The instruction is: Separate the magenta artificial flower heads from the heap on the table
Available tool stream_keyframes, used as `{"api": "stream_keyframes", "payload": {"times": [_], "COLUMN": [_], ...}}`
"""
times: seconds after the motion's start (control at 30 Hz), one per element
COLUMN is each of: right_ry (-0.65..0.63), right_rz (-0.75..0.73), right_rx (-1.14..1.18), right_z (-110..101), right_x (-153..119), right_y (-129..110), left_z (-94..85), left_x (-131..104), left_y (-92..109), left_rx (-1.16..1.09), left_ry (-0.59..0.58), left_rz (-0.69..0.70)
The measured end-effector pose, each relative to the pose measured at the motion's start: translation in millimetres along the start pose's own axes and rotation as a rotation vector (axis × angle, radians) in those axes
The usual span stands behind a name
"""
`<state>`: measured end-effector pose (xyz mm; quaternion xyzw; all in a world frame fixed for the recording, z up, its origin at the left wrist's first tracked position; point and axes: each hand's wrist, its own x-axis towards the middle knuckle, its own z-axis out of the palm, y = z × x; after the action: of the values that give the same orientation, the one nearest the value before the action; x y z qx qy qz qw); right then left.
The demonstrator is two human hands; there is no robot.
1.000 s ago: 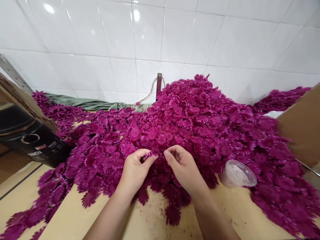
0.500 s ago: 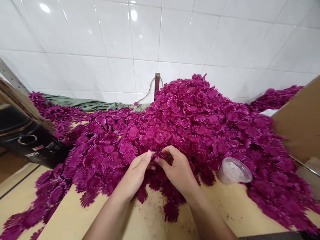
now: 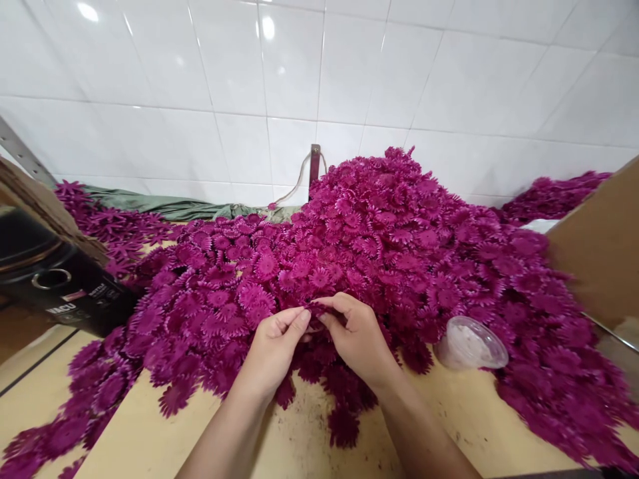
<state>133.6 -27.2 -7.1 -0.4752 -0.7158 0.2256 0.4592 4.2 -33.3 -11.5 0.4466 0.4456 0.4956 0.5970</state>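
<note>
magenta flower [image 3: 316, 309], seemingly, pinched by left fingers [image 3: 298, 322] and right fingers [image 3: 338, 304]; heap [image 3: 389, 226] beyond

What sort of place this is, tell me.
Probably a small craft workshop, perhaps for artificial flowers: magenta flower-shaped pieces lie heaped across a worktable, the left hand and right hand meet low over them, and white wall tiles rise behind.

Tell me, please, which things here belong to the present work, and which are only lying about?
In the work:
- left hand and right hand, pinching a small magenta piece
- magenta flower heap

Apparently just lying about:
- black container
- green cloth
- brown board

Clear plastic cup: cannot tell.
</note>
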Motion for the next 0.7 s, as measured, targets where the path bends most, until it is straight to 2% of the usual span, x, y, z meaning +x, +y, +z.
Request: {"api": "stream_keyframes", "payload": {"times": [0.2,0.37,0.47,0.53,0.6,0.7], "right_ry": [0.177,0.344,0.296,0.251,0.268,0.393], "right_rz": [-0.088,-0.380,-0.513,-0.538,-0.472,-0.215], "right_rx": [-0.164,-0.330,-0.263,-0.239,-0.303,-0.488], "right_z": [9,19,15,5,-9,-32], "right_x": [-4,-23,-38,-40,-32,-10], "right_y": [-3,-24,-34,-31,-21,-3], "left_z": [9.4,7.0,-7.0,-14.7,-16.3,-9.5], "left_x": [3,15,22,23,19,11], "left_y": [1,5,17,26,32,31], "left_rx": [-0.143,-0.443,-0.542,-0.557,-0.475,-0.315], "left_ry": [0.154,0.270,0.431,0.500,0.411,0.211], "left_rz": [0.001,-0.060,-0.056,0.017,0.040,-0.022]}}
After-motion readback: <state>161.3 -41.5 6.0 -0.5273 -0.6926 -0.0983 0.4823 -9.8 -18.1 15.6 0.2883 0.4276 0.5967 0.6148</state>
